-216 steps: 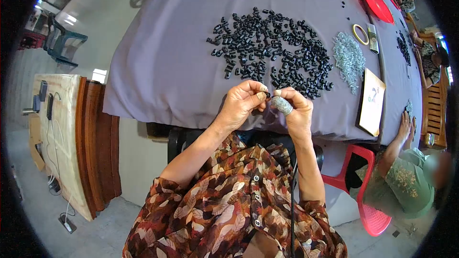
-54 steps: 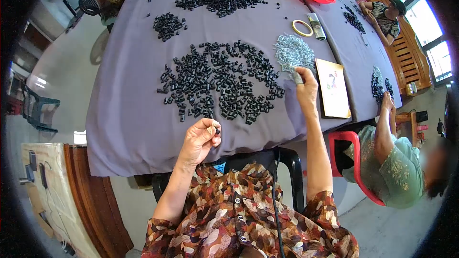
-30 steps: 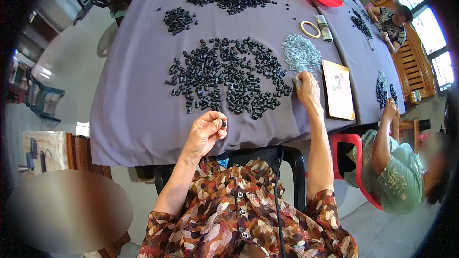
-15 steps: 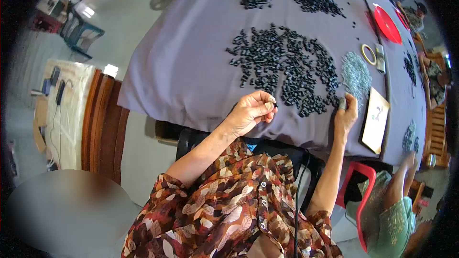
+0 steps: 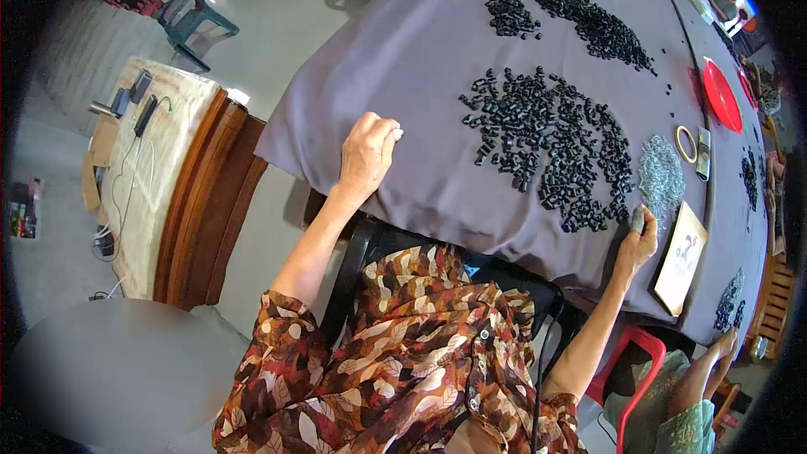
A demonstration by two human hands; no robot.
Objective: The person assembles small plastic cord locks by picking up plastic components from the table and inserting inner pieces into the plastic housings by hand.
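My left hand (image 5: 370,153) is closed above the bare left part of the grey cloth, away from the piles. Whatever its fingers may hold is hidden. My right hand (image 5: 639,242) has its fingers pinched together at the near edge of a heap of small clear pieces (image 5: 661,172). A grey patch covers the tip of one finger there, and I cannot make out what is pinched. Between the hands and a little farther off lies a wide spread of small black cylindrical pieces (image 5: 538,130). To the right of my right hand lies a pale board (image 5: 681,259) with a small drawing.
More black pieces (image 5: 597,25) lie at the back. A tape ring (image 5: 686,144), a small grey packet (image 5: 703,155) and a red plate (image 5: 722,97) are on the right. Another person's hand (image 5: 725,345) is at the table edge, near a red chair (image 5: 635,361). A wooden-sided table (image 5: 181,202) stands left.
My left hand has moved left and away from the black pieces; the black piece seen in its fingers before no longer shows. My right hand stays by the clear heap. The view has shifted.
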